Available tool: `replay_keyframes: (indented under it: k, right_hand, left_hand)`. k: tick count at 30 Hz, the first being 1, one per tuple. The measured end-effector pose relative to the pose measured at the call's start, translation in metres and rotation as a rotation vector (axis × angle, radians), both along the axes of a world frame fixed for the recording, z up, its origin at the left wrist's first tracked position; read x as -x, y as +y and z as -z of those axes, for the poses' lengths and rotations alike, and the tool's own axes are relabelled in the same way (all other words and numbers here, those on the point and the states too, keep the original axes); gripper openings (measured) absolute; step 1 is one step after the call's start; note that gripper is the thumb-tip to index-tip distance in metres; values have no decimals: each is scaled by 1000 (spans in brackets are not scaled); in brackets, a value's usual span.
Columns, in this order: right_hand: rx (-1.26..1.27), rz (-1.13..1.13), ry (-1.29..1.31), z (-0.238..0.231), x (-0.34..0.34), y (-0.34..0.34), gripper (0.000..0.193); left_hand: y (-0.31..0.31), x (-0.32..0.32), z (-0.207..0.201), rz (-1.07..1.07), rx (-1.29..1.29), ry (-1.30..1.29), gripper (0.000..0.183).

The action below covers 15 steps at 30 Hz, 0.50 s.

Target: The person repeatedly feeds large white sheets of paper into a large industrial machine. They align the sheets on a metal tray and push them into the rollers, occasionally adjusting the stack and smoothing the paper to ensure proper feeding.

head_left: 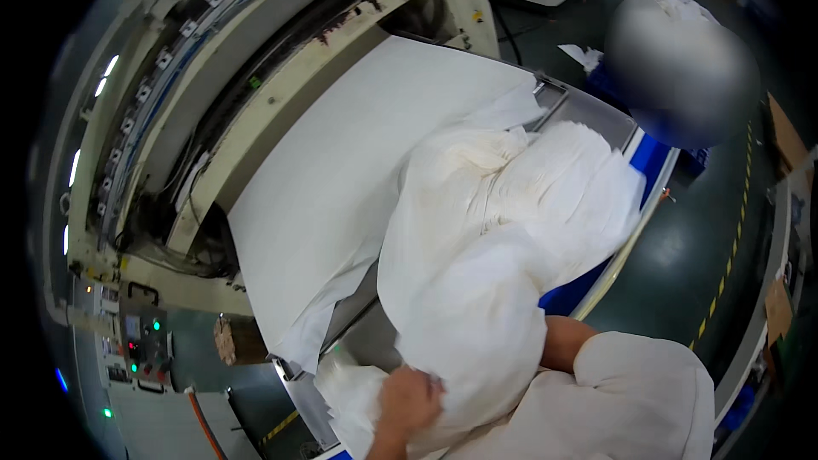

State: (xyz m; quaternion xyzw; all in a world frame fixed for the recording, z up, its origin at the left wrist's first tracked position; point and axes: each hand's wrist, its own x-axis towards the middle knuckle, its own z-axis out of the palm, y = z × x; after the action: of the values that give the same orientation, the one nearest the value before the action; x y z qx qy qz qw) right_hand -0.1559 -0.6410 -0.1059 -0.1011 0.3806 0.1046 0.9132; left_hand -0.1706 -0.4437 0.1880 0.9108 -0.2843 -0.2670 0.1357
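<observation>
A large gathered bundle of thin white sheets (477, 273), cloth or paper I cannot tell, lies folded over in front of me. Its layered edges fan out toward the right. My left hand (412, 400) is closed at the bundle's near left edge, fingers curled against the white material. From a white sleeve my right forearm (566, 342) reaches behind the near right side of the bundle, which hides that hand. Beyond the bundle, a wide white sheet (341, 153) stretches flat from the machine, its near edge ragged and creased.
A long cream-coloured machine (281, 85) with hoses runs along the far left. A control panel (145, 336) with lit buttons stands below it. The metal table (596, 115) has a blue and white rim. At upper right is a blurred person (682, 68) in white.
</observation>
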Motion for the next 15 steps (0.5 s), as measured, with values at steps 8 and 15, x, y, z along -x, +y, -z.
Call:
replay_keyframes:
  k: [8, 15]
  right_hand:
    - [214, -161, -176, -64, -45, -9, 44]
    - [536, -346, -209, -108, 51, -37, 43]
  left_hand:
    - [18, 94, 59, -455, 375, -868, 102]
    - [-82, 1, 102, -294, 1002, -328, 70]
